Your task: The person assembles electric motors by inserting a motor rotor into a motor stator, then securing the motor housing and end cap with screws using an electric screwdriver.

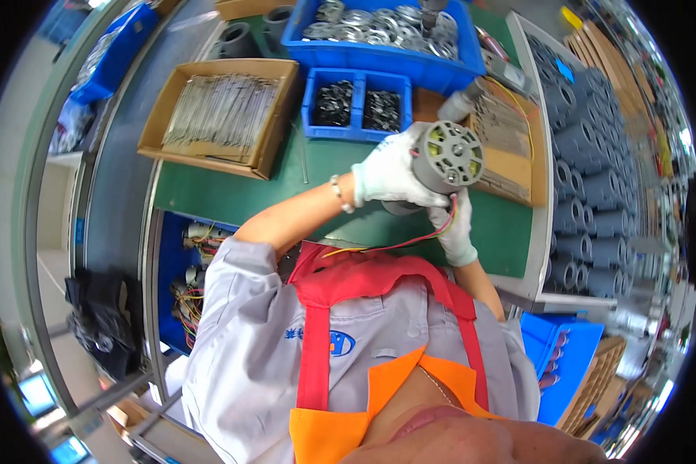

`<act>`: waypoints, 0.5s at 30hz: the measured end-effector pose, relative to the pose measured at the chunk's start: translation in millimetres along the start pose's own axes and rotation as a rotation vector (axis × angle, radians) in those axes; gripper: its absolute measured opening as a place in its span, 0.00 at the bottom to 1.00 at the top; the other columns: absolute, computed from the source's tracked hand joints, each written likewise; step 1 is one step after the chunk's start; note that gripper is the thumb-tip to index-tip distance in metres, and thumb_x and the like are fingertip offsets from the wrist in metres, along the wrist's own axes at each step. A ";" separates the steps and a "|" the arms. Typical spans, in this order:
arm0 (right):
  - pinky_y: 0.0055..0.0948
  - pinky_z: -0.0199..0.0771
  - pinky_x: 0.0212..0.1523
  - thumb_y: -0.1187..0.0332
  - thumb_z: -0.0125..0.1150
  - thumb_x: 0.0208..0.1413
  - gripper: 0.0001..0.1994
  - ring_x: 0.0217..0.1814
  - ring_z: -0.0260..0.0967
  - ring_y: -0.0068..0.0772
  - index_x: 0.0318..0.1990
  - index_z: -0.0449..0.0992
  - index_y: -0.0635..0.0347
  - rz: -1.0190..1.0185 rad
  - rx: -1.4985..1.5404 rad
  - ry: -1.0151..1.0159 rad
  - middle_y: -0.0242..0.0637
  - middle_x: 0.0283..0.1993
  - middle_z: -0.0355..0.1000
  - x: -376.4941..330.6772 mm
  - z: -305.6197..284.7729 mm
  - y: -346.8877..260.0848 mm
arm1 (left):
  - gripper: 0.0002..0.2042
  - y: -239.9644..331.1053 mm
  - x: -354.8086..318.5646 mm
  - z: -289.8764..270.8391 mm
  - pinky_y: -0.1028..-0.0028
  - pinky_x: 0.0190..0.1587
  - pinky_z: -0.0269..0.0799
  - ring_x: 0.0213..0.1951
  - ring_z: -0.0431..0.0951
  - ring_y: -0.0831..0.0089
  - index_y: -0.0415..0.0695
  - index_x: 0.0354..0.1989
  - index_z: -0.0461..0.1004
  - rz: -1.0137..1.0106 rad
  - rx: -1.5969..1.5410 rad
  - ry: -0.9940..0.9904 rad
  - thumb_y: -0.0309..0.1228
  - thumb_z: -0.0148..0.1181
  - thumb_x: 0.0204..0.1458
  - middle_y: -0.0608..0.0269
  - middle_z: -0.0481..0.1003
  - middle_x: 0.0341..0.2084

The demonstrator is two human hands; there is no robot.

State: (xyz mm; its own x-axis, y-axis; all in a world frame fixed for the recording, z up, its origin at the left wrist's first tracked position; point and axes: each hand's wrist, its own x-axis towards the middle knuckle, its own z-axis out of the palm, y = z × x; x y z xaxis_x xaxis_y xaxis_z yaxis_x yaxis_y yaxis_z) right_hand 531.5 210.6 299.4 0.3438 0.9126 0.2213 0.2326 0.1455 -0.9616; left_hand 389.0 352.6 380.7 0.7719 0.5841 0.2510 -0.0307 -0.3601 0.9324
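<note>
Your left hand [398, 172] is wrapped around the motor [450, 158], its grip closed on the near-left side of the casing. The motor is held above the desk [209, 185], tilted so that its slotted end faces up toward you. Your right hand [456, 232] is at the motor's lower edge, where the wires [398, 245] come out; you cannot tell from here whether that grip pinches the wires or just steadies the casing. The wires trail left, toward your apron [363, 271].

The step in hand looks like handling the motor and minding its wires. The next move seems to call for a firm left grip and wires free of snags. Beyond the motor are the small bins [336, 132]; farther left is a box [197, 160] of rods [224, 112].
</note>
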 end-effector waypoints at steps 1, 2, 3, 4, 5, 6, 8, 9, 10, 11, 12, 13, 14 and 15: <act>0.35 0.62 0.63 0.65 0.71 0.50 0.36 0.60 0.64 0.37 0.63 0.58 0.72 0.127 0.123 0.040 0.45 0.59 0.66 0.4 -0.8 0.9 | 0.48 -6.4 -1.9 2.8 0.68 0.56 0.71 0.49 0.76 0.70 0.39 0.59 0.64 0.036 -0.098 0.012 0.40 0.83 0.23 0.56 0.76 0.47; 0.34 0.63 0.61 0.62 0.73 0.49 0.36 0.58 0.66 0.36 0.60 0.61 0.72 0.252 0.247 0.066 0.44 0.56 0.68 2.9 -3.3 3.0 | 0.48 -7.5 -2.6 1.0 0.68 0.56 0.71 0.48 0.76 0.71 0.39 0.58 0.65 0.079 -0.184 0.030 0.41 0.83 0.22 0.57 0.76 0.47; 0.34 0.63 0.62 0.60 0.73 0.49 0.38 0.59 0.65 0.36 0.61 0.60 0.72 0.109 0.132 0.011 0.45 0.57 0.67 5.5 -1.4 -11.2 | 0.50 -0.8 -10.1 -4.9 0.68 0.56 0.71 0.50 0.75 0.68 0.38 0.58 0.64 0.109 -0.142 0.062 0.43 0.83 0.21 0.55 0.75 0.49; 0.34 0.62 0.63 0.58 0.74 0.48 0.40 0.61 0.64 0.35 0.62 0.60 0.72 -0.036 0.018 -0.032 0.46 0.59 0.67 5.1 -1.9 -39.0 | 0.52 9.9 -21.8 -9.8 0.68 0.56 0.71 0.51 0.75 0.66 0.37 0.59 0.63 0.134 -0.111 0.088 0.46 0.83 0.20 0.52 0.74 0.50; 0.34 0.60 0.64 0.57 0.73 0.49 0.41 0.62 0.64 0.36 0.64 0.59 0.72 -0.098 0.002 -0.074 0.46 0.60 0.66 6.2 -0.7 -62.3 | 0.52 21.2 -33.0 -12.5 0.67 0.58 0.70 0.52 0.74 0.67 0.38 0.59 0.62 0.162 -0.229 0.124 0.43 0.83 0.20 0.54 0.74 0.51; 0.34 0.59 0.65 0.56 0.72 0.50 0.41 0.63 0.63 0.36 0.65 0.58 0.72 -0.158 -0.005 -0.114 0.47 0.62 0.65 7.4 0.2 -80.8 | 0.52 34.0 -46.8 -17.2 0.67 0.59 0.69 0.52 0.74 0.68 0.40 0.60 0.62 0.193 -0.342 0.159 0.41 0.84 0.20 0.56 0.73 0.52; 0.35 0.57 0.67 0.53 0.62 0.59 0.37 0.65 0.62 0.39 0.66 0.57 0.72 -0.200 0.209 -0.176 0.47 0.64 0.63 13.6 4.2 -101.5 | 0.53 56.8 -80.1 -36.3 0.66 0.61 0.67 0.54 0.72 0.70 0.42 0.63 0.59 0.232 -0.457 0.204 0.37 0.84 0.22 0.60 0.72 0.54; 0.36 0.57 0.67 0.52 0.57 0.61 0.35 0.66 0.61 0.39 0.66 0.57 0.72 -0.117 0.254 -0.328 0.46 0.65 0.63 25.0 7.2 -102.3 | 0.54 52.5 -102.0 -36.3 0.65 0.62 0.65 0.56 0.71 0.71 0.43 0.65 0.58 0.351 -0.482 0.379 0.35 0.84 0.23 0.61 0.71 0.56; 0.37 0.57 0.68 0.51 0.53 0.64 0.33 0.66 0.61 0.40 0.66 0.58 0.71 -0.032 0.252 -0.425 0.45 0.65 0.62 32.2 7.8 -103.1 | 0.52 55.6 -116.4 -42.8 0.65 0.63 0.63 0.57 0.69 0.71 0.43 0.65 0.58 0.356 -0.598 0.385 0.36 0.83 0.28 0.61 0.69 0.58; 0.35 0.61 0.66 0.52 0.44 0.67 0.29 0.65 0.63 0.37 0.66 0.60 0.66 0.060 0.161 -0.656 0.44 0.66 0.63 35.5 7.1 -100.1 | 0.49 59.1 -128.2 -48.6 0.65 0.63 0.63 0.58 0.69 0.71 0.43 0.65 0.58 0.431 -0.679 0.440 0.36 0.81 0.31 0.61 0.69 0.58; 0.39 0.59 0.67 0.45 0.46 0.65 0.32 0.67 0.60 0.36 0.63 0.64 0.65 0.365 0.336 -0.647 0.46 0.65 0.63 24.6 1.1 -70.1 | 0.47 62.1 -139.4 -53.9 0.65 0.63 0.63 0.58 0.69 0.70 0.42 0.65 0.59 0.507 -0.767 0.475 0.37 0.79 0.34 0.61 0.69 0.57; 0.36 0.71 0.56 0.51 0.47 0.66 0.27 0.58 0.69 0.36 0.64 0.64 0.61 0.445 0.566 -0.678 0.44 0.59 0.68 2.5 25.6 -84.7 | 0.47 57.9 -154.6 -57.3 0.65 0.63 0.63 0.58 0.69 0.70 0.42 0.65 0.59 0.527 -0.735 0.535 0.37 0.79 0.34 0.61 0.69 0.57; 0.36 0.71 0.56 0.51 0.47 0.66 0.27 0.58 0.69 0.36 0.64 0.64 0.61 0.452 0.557 -0.760 0.44 0.59 0.68 2.7 36.1 -90.0 | 0.46 52.5 -175.5 -56.8 0.65 0.62 0.62 0.58 0.69 0.70 0.42 0.66 0.58 0.486 -0.787 0.601 0.37 0.77 0.36 0.61 0.69 0.57; 0.34 0.74 0.49 0.50 0.51 0.64 0.26 0.51 0.72 0.35 0.61 0.66 0.61 0.587 0.587 -0.930 0.42 0.53 0.72 3.6 45.9 -94.3 | 0.44 50.8 -198.7 -55.8 0.66 0.62 0.62 0.59 0.68 0.70 0.42 0.66 0.58 0.448 -0.848 0.660 0.38 0.76 0.39 0.61 0.69 0.57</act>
State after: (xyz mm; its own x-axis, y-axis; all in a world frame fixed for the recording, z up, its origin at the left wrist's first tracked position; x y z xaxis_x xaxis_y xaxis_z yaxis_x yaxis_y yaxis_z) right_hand 469.0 217.7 383.4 -0.5712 0.7866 -0.2346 -0.2614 -0.4452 -0.8564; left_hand 198.6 258.8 392.7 0.1108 0.8830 0.4560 -0.8250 -0.1741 0.5376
